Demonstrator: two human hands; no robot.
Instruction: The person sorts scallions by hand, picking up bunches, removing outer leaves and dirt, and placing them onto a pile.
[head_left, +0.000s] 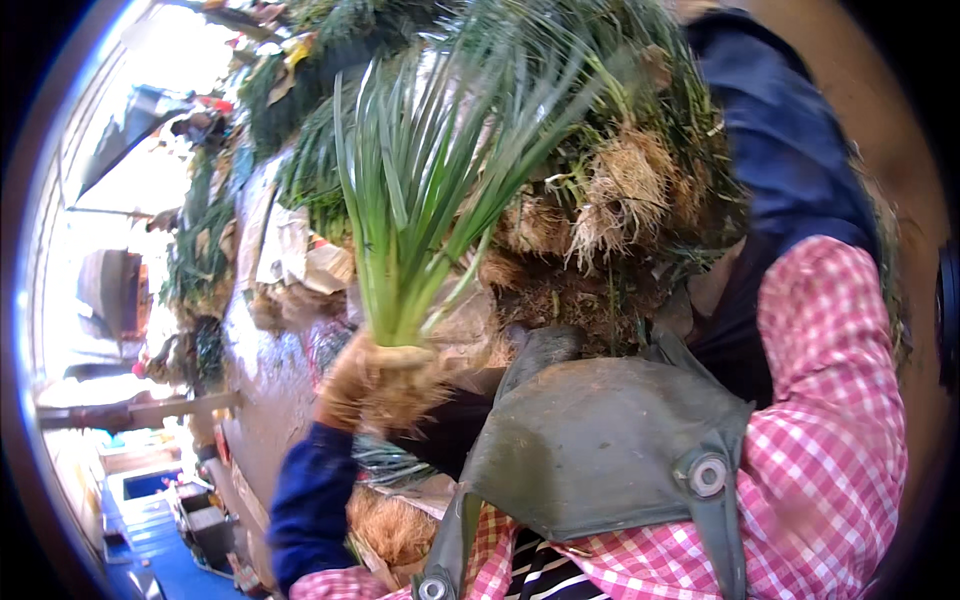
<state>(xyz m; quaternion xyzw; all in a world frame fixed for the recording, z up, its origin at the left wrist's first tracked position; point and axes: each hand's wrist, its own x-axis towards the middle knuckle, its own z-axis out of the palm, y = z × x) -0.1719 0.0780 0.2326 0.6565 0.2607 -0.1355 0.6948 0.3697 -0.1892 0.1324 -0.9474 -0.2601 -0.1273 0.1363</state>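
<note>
In my left hand [345, 385] is an upright bunch of green onions [400, 260], gripped low at its root end. Its long green leaves fan upward, and pale fibrous roots hang at the hand, smeared by motion. My right arm reaches far up along the right side in a blue sleeve. Only a sliver of my right hand [697, 8] shows at the top edge, beside the leafy pile, so its fingers are hidden. In front of me lies a large heap of green onions [630, 100], with tangled tan root clumps [625, 190] facing me.
A dark green apron [610, 440] covers my front. More rooted bunches [395, 525] lie beside me at lower left. Farther left are another leafy pile [200, 250], a wooden beam [140, 412] and a blue surface [160, 530] with boxes on it. Brown ground [900, 160] shows at right.
</note>
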